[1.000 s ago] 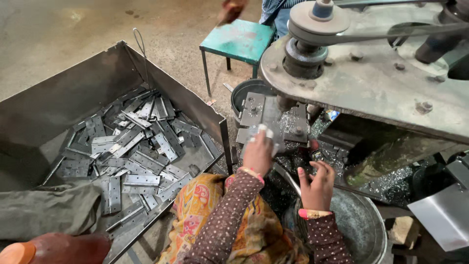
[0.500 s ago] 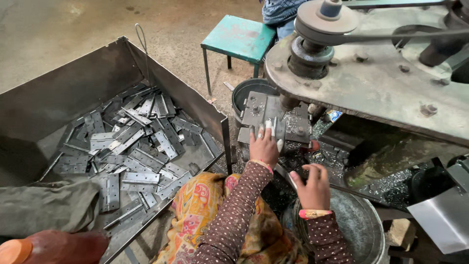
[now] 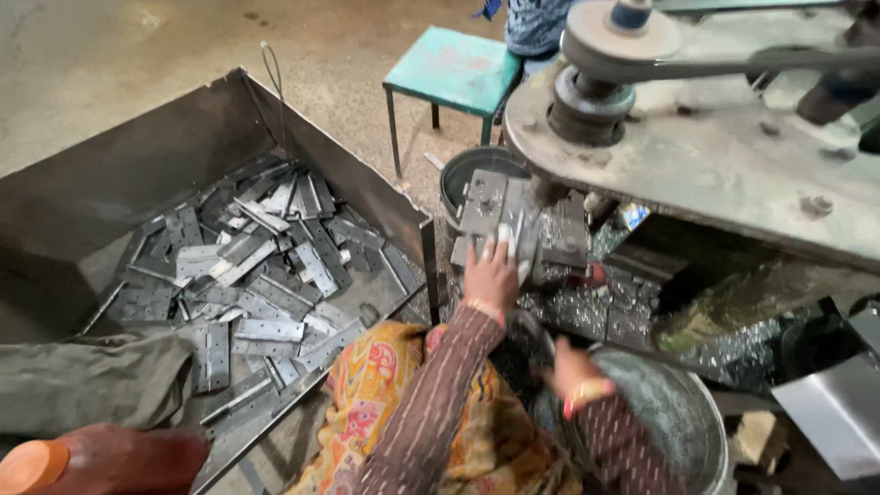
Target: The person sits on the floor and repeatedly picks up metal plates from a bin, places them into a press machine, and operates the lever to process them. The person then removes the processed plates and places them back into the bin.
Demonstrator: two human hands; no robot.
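My left hand (image 3: 490,275) lies on the grey metal die block (image 3: 500,215) of the press machine, fingers spread, with pale tips on two fingers. I see nothing gripped in it. My right hand (image 3: 570,365) is lower and blurred, just over the rim of a round metal pan (image 3: 674,412); whether it holds anything is unclear. Both arms wear dark dotted sleeves, and a bangle sits on each wrist. Small shiny metal pieces (image 3: 587,307) lie piled beside the die.
A large open steel bin (image 3: 137,174) at left holds several flat perforated metal plates (image 3: 266,275). The machine's heavy plate, pulley (image 3: 614,46) and belt overhang at upper right. A teal stool (image 3: 454,69) and another person stand behind. An orange-capped bottle (image 3: 37,463) sits bottom left.
My right hand dropped from beside the die down toward the round pan. My left hand stayed on the die block, shifting slightly.
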